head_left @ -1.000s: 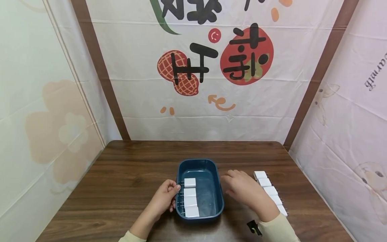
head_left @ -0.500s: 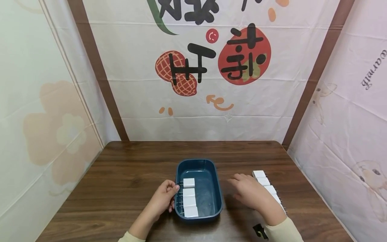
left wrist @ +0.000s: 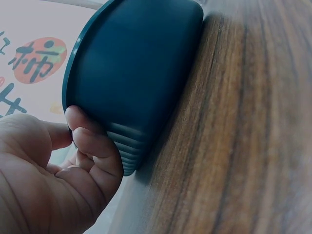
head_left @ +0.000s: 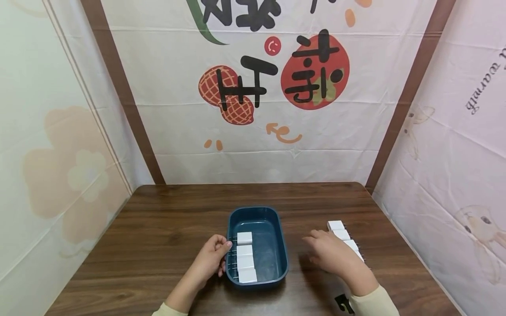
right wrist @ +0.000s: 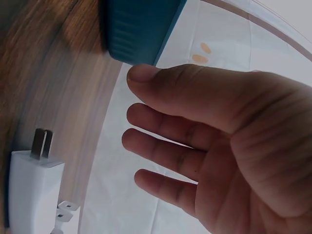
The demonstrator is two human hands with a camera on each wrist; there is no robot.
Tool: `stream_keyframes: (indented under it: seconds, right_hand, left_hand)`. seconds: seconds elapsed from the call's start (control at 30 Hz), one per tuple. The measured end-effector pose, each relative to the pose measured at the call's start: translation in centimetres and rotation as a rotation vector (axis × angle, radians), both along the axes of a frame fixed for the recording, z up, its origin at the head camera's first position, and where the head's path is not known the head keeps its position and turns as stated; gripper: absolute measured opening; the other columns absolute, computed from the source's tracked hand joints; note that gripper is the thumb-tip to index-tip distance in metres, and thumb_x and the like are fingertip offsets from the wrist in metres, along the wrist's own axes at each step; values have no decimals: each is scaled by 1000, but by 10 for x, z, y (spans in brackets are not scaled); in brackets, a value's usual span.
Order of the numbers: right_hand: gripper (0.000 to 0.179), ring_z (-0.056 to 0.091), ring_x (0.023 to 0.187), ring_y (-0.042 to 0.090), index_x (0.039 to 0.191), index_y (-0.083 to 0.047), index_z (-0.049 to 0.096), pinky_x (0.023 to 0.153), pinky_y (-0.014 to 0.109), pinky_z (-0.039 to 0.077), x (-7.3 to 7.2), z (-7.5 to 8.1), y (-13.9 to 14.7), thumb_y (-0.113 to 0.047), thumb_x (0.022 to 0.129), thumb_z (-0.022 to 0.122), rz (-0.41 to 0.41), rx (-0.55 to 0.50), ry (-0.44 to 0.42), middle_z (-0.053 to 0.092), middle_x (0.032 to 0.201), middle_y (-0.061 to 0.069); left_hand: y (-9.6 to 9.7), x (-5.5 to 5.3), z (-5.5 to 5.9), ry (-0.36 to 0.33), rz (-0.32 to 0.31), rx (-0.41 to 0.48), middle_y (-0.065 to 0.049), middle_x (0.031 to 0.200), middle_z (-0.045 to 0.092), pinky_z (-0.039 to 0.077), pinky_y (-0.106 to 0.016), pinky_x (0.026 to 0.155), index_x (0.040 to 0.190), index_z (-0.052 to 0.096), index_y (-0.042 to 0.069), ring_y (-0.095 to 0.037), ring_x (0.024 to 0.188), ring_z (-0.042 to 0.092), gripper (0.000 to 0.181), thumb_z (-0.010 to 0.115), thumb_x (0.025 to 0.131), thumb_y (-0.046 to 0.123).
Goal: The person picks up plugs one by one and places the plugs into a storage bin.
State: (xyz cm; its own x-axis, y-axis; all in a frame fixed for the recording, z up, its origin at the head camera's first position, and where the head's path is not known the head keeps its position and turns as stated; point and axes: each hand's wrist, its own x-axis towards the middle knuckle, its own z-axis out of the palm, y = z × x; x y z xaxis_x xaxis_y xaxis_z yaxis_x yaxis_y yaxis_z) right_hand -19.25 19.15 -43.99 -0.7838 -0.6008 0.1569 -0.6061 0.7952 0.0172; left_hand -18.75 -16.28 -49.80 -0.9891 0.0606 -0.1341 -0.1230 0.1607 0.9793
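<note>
A dark blue rectangular tray (head_left: 269, 256) stands on the table. Several white power adapters (head_left: 245, 250) lie in a line along its left side, prongs toward the left wall. My left hand (head_left: 207, 259) pinches the tray's left rim between thumb and fingers; the left wrist view shows fingertips on the tray's outer wall (left wrist: 131, 63). To the right of the tray my right hand (head_left: 332, 252) hovers with nothing in it, its fingers apart in the right wrist view. Beside it is a slanting row of white power adapters (head_left: 337, 225), partly hidden by the hand.
A small black object (head_left: 343, 303), perhaps a clip, lies near my right sleeve. The wooden table (head_left: 170, 219) reaches back to a printed white curtain (head_left: 178, 166), with more curtain on both sides.
My right hand has moved right, away from the tray and closer to the row of adapters. The left hand keeps its grip on the rim. The head view has shifted slightly.
</note>
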Motion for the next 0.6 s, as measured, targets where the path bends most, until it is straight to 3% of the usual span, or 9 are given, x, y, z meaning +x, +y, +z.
stream_keyframes:
  seconds: [0.23, 0.6]
  right_hand:
    - [46, 67, 100, 30, 118, -1, 71, 86, 51, 56, 1, -6, 9, -15, 77, 86, -24, 16, -31, 67, 107, 11]
    - [43, 64, 81, 24, 108, -5, 72, 68, 41, 54, 3, -16, 26, -7, 68, 89, 23, 12, 30, 63, 93, 3]
  left_hand:
    - [-1, 0, -1, 6, 2, 5, -7, 71, 54, 43, -26, 43, 112, 48, 3, -17, 52, 51, 23, 55, 108, 24]
    - [-1, 0, -2, 4, -5, 6, -6, 70, 54, 43, -25, 43, 112, 47, 2, -16, 52, 51, 22, 55, 107, 23]
